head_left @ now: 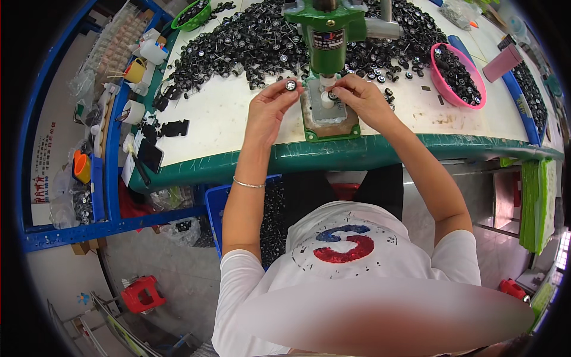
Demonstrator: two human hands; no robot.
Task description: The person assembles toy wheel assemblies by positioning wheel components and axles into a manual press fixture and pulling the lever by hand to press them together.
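Note:
A green bench press [328,56] stands on the table, its base plate [322,122] bearing a small white round fixture [326,102] under the ram. Left of the press, my left hand [269,109] pinches a small black toy wheel [291,85] with a silver hub between thumb and fingertips. My right hand [366,102] is closed at the right side of the fixture, with a similar small dark wheel [332,95] at its fingertips. The fingers partly cover this second wheel. Whether it touches the fixture is hard to make out.
A wide heap of small black wheels [232,50], some on thin axles, spreads behind the press. Right of it sits a pink basket [483,95] of wheels; a green basket [205,16] is far left. A phone [149,156] lies near the green padded edge [238,159].

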